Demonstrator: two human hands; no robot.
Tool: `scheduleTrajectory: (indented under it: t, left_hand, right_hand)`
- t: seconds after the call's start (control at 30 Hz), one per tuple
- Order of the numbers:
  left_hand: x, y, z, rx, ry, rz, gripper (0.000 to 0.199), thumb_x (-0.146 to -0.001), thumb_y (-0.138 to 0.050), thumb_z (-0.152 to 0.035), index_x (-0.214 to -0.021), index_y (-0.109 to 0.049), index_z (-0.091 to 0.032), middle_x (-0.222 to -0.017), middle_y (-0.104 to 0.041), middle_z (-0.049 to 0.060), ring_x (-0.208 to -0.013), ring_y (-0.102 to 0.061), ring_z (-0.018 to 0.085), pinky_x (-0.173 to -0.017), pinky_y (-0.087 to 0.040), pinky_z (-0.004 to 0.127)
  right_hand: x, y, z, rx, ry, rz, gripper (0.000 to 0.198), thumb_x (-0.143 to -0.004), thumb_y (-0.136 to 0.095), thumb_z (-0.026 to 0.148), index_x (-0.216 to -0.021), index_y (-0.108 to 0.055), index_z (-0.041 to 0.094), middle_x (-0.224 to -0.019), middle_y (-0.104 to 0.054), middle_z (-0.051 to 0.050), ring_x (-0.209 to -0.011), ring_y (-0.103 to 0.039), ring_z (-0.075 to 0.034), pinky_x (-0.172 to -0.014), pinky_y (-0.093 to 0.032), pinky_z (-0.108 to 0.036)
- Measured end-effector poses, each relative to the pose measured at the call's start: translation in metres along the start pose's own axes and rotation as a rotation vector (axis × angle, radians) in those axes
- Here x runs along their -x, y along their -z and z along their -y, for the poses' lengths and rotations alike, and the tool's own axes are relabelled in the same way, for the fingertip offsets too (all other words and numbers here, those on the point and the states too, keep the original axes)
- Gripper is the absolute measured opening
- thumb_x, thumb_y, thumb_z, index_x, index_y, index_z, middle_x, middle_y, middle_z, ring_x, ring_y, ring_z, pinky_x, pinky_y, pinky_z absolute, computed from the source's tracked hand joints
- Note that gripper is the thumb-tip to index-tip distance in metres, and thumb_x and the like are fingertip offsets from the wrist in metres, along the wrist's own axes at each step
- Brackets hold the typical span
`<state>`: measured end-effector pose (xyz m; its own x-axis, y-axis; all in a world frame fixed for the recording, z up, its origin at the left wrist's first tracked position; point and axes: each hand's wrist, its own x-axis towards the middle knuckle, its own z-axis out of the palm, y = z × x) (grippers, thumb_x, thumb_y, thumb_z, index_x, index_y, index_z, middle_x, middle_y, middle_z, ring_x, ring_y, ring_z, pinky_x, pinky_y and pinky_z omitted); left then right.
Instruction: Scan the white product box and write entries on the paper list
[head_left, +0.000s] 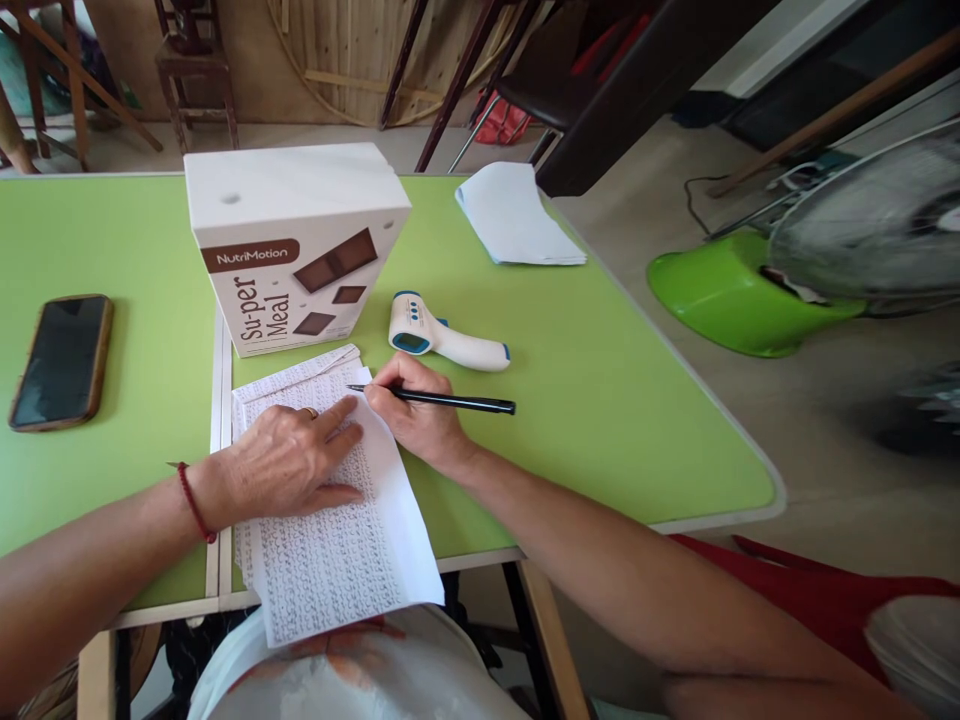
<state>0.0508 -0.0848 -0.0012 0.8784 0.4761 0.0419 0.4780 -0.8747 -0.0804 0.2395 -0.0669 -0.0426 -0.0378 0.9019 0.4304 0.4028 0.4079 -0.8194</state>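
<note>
My right hand [417, 412] is closed around a black pen [465, 402], its tip at the upper right part of a written sheet of paper [330, 570]. Rows of small handwriting cover most of that sheet, with a blank strip along its right side. Flat on the paper rests my left hand [292, 460], fingers spread and holding nothing. A ring and a red bracelet show on it. More written sheets lie beneath, and the lower end of the top one hangs past the table edge.
Beyond the paper stands a white NutriMotion box [300, 240]. A white infrared thermometer [450, 335] lies right of it. On the green table [600, 420] are also a phone [61, 362] at left and folded white paper [517, 215] at back right. A fan [877, 220] and green stool [750, 295] stand beyond.
</note>
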Motion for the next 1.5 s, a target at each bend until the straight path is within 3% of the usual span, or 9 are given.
scheduleTrajectory:
  t: [1.5]
  left_hand:
    - [0.0001, -0.0016, 0.0016, 0.001, -0.009, -0.039, 0.053, -0.088, -0.055, -0.06, -0.112, -0.059, -0.012, -0.129, -0.057, 0.017, -0.056, -0.061, 0.017, -0.045, -0.042, 0.032]
  right_hand:
    - [-0.0006, 0.0022, 0.0025, 0.071, -0.001, -0.025, 0.016, -0.071, -0.05, 0.018, -0.06, -0.04, 0.023, -0.051, -0.045, 0.005, -0.048, -0.04, -0.011, -0.047, -0.035, -0.026]
